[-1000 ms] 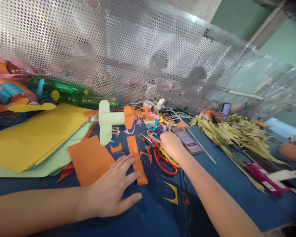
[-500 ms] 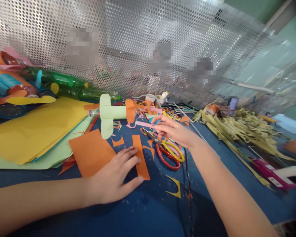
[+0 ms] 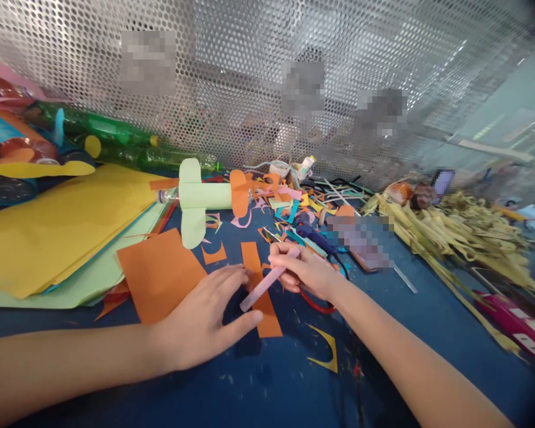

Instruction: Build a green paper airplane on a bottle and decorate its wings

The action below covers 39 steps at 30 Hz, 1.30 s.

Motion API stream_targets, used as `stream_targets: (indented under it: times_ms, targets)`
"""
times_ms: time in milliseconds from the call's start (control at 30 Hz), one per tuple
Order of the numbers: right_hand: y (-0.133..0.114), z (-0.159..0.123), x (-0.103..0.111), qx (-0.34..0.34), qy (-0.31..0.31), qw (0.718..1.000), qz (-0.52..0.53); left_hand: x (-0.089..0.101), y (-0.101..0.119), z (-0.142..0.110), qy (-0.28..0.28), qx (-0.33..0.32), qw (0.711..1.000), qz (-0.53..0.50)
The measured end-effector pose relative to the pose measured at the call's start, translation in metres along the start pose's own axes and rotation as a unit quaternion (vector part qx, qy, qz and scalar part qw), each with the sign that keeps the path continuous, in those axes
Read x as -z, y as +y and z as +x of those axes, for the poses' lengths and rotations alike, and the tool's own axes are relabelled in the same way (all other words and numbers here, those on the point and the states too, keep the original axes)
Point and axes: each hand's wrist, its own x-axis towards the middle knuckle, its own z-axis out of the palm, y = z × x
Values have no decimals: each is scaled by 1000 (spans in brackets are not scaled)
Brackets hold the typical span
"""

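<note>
My right hand point(image 3: 312, 270) is closed in a pinch around a translucent pink straw point(image 3: 270, 282), which slants down to the left. The straw's lower end is over a narrow orange paper strip point(image 3: 271, 326), between the thumb and fingers of my left hand point(image 3: 200, 315). That left hand is open, fingertips at the strip's left edge and thumb stretched across it. Under it lies the corner of an orange paper sheet point(image 3: 158, 267). Scissors with a red handle point(image 3: 317, 305) are partly hidden behind my right hand. Beyond stands a green-paper-wrapped bottle with rounded wings point(image 3: 214, 196), lying on its side.
Coloured paper sheets point(image 3: 71, 220) are stacked at left, with green bottles point(image 3: 111, 139) behind. Paper scraps point(image 3: 289, 193), a blue glue gun point(image 3: 316, 236) and a blurred-out phone-like object point(image 3: 365, 244) lie past my right hand. Dried husks point(image 3: 446, 232) cover the right side.
My right hand has brought the pink straw down and toward my left hand, tilting it. The scissors are now mostly covered. My left hand stays on the orange paper.
</note>
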Motion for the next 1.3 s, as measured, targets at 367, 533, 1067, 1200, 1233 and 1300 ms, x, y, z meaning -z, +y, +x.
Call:
stream_targets:
  times_ms: [367,533,1067,1200,1233,1300]
  targets:
    - [1,-4,-32,30,-23,995,-95,-2,4,1,27,-20,999,-14]
    - [5,-11,-44,87,-2,987,-136,0,8,-1,20,-2,997,-79]
    - [9,-19,-53,174,-4,969,-175,5,12,-1,9,-46,997,-68]
    - [8,-20,-51,185,-15,963,-194,7,13,-2,-26,-21,994,-104]
    - [8,-20,-51,189,-19,962,-194,9,14,-2,-38,-14,993,-112]
    - [9,-20,-49,206,-10,960,-192,12,16,-1,-64,8,990,-126]
